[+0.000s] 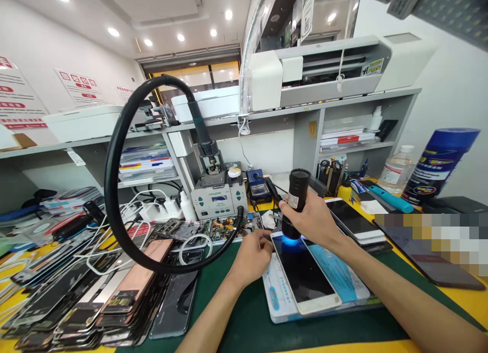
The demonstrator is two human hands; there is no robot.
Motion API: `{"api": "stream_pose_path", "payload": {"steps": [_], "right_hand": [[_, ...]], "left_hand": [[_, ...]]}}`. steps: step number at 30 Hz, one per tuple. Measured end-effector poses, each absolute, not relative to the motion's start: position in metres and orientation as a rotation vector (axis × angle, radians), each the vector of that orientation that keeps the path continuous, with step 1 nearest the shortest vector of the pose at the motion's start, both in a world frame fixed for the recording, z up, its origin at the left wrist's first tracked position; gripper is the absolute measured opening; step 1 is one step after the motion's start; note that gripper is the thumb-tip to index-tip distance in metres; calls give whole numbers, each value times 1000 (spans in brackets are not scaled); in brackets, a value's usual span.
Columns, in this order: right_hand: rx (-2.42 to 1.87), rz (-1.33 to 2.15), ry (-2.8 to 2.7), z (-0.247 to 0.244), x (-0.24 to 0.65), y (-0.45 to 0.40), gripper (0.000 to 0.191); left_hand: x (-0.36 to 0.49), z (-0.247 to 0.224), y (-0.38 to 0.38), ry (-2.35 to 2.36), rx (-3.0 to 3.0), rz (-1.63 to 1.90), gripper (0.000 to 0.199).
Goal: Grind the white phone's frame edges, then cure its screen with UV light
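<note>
My right hand (310, 216) is wrapped round a black flashlight (298, 190), its lit end pointing down. Blue light from it falls on the top end of a white-framed smartphone (305, 277) with a dark screen. The phone lies face up on a white and blue flat package (280, 297), which rests on a green mat (213, 312). At the phone's upper left corner is my left hand (253, 254), fingers curled with the tips at the edge. Whether those fingertips grip the phone or only touch it, I cannot make out.
Stacked phone parts (129, 287) and a dark phone (177, 302) lie left. A thick black hose (110, 190) loops from a hot air station (215, 200). More phones (354, 218), a dark tablet (412, 254) and a blue spray can (438, 165) are at right.
</note>
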State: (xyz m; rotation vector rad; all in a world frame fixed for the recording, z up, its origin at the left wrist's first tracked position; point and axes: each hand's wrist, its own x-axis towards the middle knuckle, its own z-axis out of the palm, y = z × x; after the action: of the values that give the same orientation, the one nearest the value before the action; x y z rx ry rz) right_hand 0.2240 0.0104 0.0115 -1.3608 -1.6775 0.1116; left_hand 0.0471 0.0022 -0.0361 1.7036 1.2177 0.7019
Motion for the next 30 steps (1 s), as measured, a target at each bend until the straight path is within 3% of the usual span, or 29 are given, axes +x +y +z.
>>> {"api": "stream_pose_path", "payload": {"steps": [11, 30], "right_hand": [[-1426, 24, -1634, 13, 238, 15, 21], [-1478, 9, -1721, -4, 231, 15, 25]], "left_hand": [[48, -36, 2, 1143, 1694, 777, 22], [47, -44, 7, 1112, 1665, 720, 42]]}}
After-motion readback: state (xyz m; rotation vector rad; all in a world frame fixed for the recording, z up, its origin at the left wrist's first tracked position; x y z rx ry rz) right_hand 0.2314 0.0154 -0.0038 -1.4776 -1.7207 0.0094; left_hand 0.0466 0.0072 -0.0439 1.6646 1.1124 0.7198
